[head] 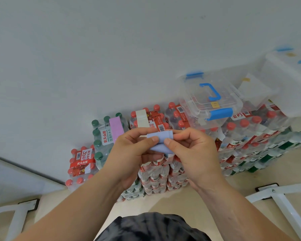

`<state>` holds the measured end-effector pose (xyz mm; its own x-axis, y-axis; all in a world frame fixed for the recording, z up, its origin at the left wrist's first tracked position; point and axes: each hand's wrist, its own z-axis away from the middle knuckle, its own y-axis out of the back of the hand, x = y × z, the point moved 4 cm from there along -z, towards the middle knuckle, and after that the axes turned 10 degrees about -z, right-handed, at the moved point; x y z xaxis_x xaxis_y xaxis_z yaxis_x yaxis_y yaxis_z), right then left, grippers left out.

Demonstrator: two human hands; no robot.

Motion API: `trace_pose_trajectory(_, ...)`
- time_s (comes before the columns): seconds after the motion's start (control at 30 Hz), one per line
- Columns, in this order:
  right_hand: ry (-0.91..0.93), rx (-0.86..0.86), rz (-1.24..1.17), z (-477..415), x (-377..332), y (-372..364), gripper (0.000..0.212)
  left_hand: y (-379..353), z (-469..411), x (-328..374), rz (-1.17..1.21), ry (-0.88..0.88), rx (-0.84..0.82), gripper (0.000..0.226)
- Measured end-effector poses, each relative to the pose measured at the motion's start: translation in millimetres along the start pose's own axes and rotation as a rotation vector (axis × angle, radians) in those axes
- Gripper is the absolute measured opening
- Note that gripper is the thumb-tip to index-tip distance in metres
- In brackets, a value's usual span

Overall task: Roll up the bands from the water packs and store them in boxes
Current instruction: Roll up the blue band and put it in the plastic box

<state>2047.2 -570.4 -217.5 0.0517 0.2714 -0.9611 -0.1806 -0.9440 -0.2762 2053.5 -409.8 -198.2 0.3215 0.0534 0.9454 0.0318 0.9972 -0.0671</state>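
Observation:
A light blue band [161, 142], partly rolled, is pinched between my left hand [130, 153] and my right hand [189, 153], held in the air above the stacked water packs [155, 174]. A pink band [116, 128] lies across the green-capped pack. A cream band [142, 121] lies across a red-capped pack behind my hands. A clear box with blue handle and latches [210, 100] sits closed on top of the packs at the right.
Another clear box [288, 79] sits further right on the packs. A lower red-capped pack [81, 164] stands at the left against the white wall. White metal frame legs [283, 202] stand on the floor at right and left.

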Motion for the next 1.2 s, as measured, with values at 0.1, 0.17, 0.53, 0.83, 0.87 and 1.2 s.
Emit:
trace_pose_trajectory(0.1, -0.011, 0.002, 0.041, -0.1, -1.1, 2.5, 0.012, 1.7, -6.8, -0.3, 0.025, 0.019, -0.03, 0.019)
trace_pose_trajectory(0.17, -0.024, 0.008, 0.056, 0.0, -3.4, 1.8, 0.018, 2.5, -11.4, -0.4, 0.019, 0.014, -0.059, 0.02)
trace_pose_trajectory(0.53, 0.037, 0.066, 0.164, -23.1, -2.7, -15.0, 0.013, 16.3, -58.6, 7.0, 0.014, 0.078, -0.284, 0.029)
trace_pose_trajectory(0.83, 0.069, 0.29, 0.211, -43.6, -12.5, -57.1, 0.015, 43.2, -110.0, 27.4, 0.097, 0.04, -0.422, 0.023)
trace_pose_trajectory(0.87, 0.087, 0.304, 0.244, -44.6, -13.3, -61.4, 0.011, 44.4, -114.8, 27.5, 0.071, 0.034, -0.441, 0.02)
trace_pose_trajectory(1.2, 0.229, 0.421, 0.59, -38.5, -25.9, -73.1, 0.026, 26.8, -128.2, 32.5, -0.147, -0.074, -0.768, 0.029)
